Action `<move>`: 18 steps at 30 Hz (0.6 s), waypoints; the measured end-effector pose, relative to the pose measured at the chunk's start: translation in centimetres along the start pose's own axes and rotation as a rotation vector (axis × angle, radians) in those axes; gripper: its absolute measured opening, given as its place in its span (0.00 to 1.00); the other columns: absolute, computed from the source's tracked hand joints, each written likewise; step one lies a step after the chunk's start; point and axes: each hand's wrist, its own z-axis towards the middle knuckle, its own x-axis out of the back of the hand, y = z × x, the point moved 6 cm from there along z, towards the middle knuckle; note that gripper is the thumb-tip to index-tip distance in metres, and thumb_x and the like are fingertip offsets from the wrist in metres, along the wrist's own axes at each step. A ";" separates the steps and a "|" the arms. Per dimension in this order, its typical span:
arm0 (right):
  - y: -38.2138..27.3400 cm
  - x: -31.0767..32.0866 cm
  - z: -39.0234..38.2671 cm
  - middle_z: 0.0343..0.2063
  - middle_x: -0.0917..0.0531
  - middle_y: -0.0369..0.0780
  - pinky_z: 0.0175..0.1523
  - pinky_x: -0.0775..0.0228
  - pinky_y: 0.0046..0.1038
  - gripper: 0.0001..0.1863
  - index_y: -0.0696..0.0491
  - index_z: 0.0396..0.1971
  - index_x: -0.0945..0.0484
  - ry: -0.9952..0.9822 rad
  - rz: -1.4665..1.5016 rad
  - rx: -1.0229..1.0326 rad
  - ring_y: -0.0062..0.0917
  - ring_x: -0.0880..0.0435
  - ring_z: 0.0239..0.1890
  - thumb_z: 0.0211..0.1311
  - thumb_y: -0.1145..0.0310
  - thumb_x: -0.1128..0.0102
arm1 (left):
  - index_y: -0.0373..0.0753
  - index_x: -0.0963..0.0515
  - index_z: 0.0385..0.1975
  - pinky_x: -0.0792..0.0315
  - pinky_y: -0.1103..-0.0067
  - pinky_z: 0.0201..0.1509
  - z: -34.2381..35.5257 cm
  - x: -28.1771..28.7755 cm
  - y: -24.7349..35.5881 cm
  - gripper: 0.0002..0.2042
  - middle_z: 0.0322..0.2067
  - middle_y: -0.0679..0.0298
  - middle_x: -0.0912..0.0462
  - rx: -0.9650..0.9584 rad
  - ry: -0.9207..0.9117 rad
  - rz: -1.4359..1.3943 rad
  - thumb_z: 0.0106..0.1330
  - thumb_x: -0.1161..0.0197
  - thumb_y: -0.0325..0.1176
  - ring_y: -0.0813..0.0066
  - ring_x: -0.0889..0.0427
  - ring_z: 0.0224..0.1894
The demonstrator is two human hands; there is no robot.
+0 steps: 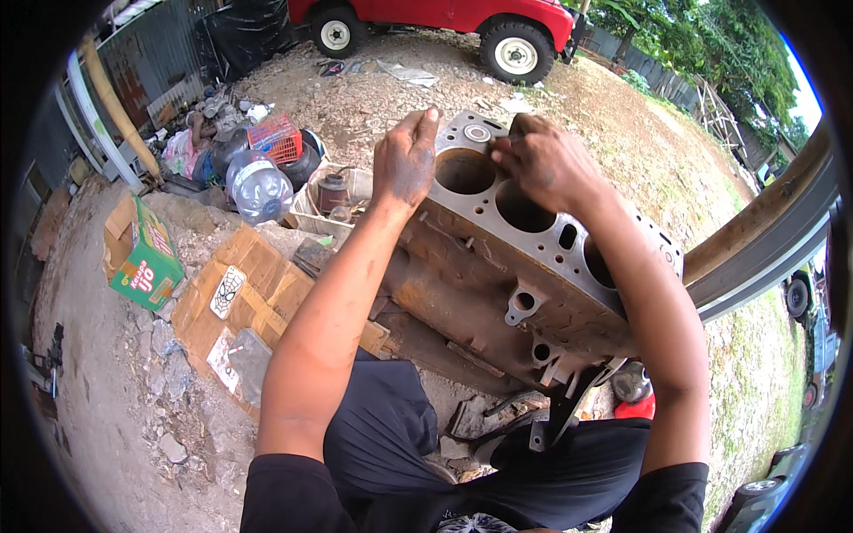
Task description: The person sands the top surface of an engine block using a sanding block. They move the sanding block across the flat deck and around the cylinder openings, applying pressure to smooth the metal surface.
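Observation:
A rusty engine block (498, 284) with a grey machined top deck and round cylinder bores stands tilted on the ground in front of me. My left hand (406, 160) rests flat against the block's far left corner, fingers together and pointing up, with nothing in it. My right hand (544, 162) is bent over the top deck between the first two bores, fingertips pinched down on the surface; whether it holds something small is hidden. Both hands are dirty with grease.
Flattened cardboard (244, 293) lies on the rubble to my left, with a green carton (142, 258), a large clear water bottle (258, 186) and a red basket (275, 138) beyond. A red vehicle (444, 18) is parked at the back. A wooden beam (764, 222) crosses at right.

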 end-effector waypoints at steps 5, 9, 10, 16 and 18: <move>1.7 -0.6 1.2 0.49 0.17 0.51 0.59 0.22 0.48 0.17 0.53 0.44 0.09 0.059 -0.012 0.009 0.48 0.16 0.54 0.79 0.57 0.40 | 0.33 0.14 0.58 0.24 0.70 0.63 0.1 -0.7 0.2 0.27 0.51 0.50 0.08 0.139 -0.133 -0.013 0.84 0.46 0.54 0.64 0.12 0.56; -2.7 -0.5 0.1 0.46 0.17 0.53 0.58 0.22 0.48 0.14 0.56 0.41 0.10 0.044 0.032 0.132 0.51 0.15 0.52 0.78 0.62 0.40 | 0.32 0.14 0.58 0.24 0.69 0.66 0.1 0.0 -2.4 0.27 0.53 0.48 0.08 0.095 0.008 -0.097 0.86 0.49 0.52 0.61 0.11 0.59; -1.0 -0.9 0.3 0.46 0.17 0.53 0.58 0.22 0.48 0.14 0.56 0.43 0.10 0.041 0.047 0.086 0.52 0.15 0.53 0.78 0.62 0.40 | 0.30 0.15 0.58 0.24 0.69 0.67 0.0 -0.7 -1.5 0.28 0.54 0.48 0.09 0.096 0.000 -0.091 0.86 0.51 0.51 0.61 0.12 0.60; -1.0 -1.2 1.6 0.48 0.19 0.54 0.58 0.23 0.48 0.14 0.59 0.45 0.12 -0.099 0.000 0.028 0.52 0.16 0.53 0.78 0.64 0.41 | 0.30 0.15 0.60 0.26 0.68 0.70 0.5 -0.6 -1.7 0.28 0.56 0.47 0.10 0.125 -0.043 -0.106 0.87 0.52 0.51 0.59 0.13 0.62; -1.8 -1.8 0.5 0.50 0.20 0.56 0.59 0.22 0.50 0.13 0.57 0.45 0.12 -0.039 0.017 0.138 0.53 0.15 0.54 0.78 0.64 0.41 | 0.31 0.15 0.57 0.25 0.65 0.66 1.2 1.0 -1.7 0.27 0.51 0.47 0.10 0.099 -0.006 -0.091 0.86 0.52 0.51 0.54 0.13 0.59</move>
